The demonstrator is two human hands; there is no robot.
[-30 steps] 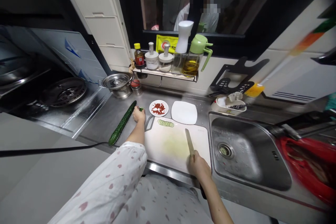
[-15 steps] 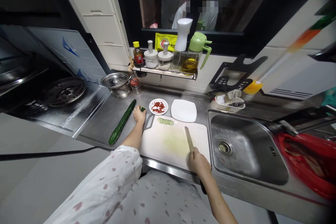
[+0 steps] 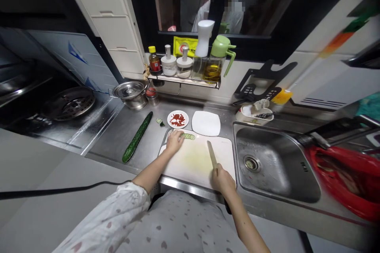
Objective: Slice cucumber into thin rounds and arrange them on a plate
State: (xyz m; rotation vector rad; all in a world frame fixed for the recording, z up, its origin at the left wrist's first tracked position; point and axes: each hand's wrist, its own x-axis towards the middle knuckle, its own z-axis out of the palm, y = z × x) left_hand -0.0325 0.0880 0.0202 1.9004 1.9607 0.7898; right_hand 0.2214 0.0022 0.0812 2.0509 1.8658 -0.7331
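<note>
On the white cutting board (image 3: 196, 174) lies an overlapping row of thin cucumber slices (image 3: 190, 136). My left hand (image 3: 175, 141) is at the row's left end, fingers and thumb bent around it, hiding some slices. A knife (image 3: 212, 155) is gripped by its handle in my right hand (image 3: 224, 181); its blade points away from me over the right part of the board. A whole cucumber (image 3: 137, 137) rests on the counter to the left. Between it and a small plate (image 3: 170, 123) of chopped red pieces (image 3: 178, 119) are cucumber offcuts (image 3: 162, 124).
A white square plate (image 3: 206, 123) stands behind the board. The sink (image 3: 267, 170) is at the right, with a red bag (image 3: 341, 178) beyond it. A lidded steel pot (image 3: 132, 95) and gas burner (image 3: 69, 102) are left. Condiments stand on a wall rack (image 3: 184, 79).
My left hand has let go of the cucumber offcuts on the counter and moved right, onto the slices. My right hand keeps the knife in nearly the same place.
</note>
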